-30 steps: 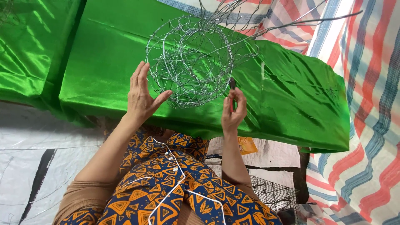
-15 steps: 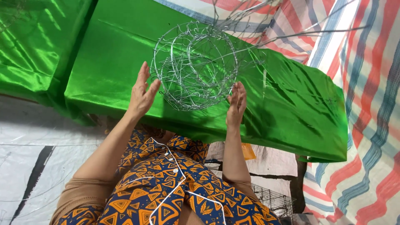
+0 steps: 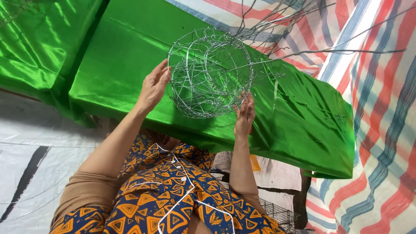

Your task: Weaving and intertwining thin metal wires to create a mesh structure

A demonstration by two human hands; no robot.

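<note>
Silver wire ball frame (image 3: 210, 73) held above shiny green cloth (image 3: 299, 117), left hand (image 3: 152, 86) spread flat against its side, right hand (image 3: 245, 116) pinching the lower rim, bracing it from both sides.

Bright even daylight, glossy fabric glare

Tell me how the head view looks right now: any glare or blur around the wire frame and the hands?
Head view: even daylight, no hard shadows; bright sheen streaks on the green satin cloth; the wire ball frame is sharp, though its thin strands get lost against the striped tarp; left hand and right hand are crisp, without motion blur.
</note>
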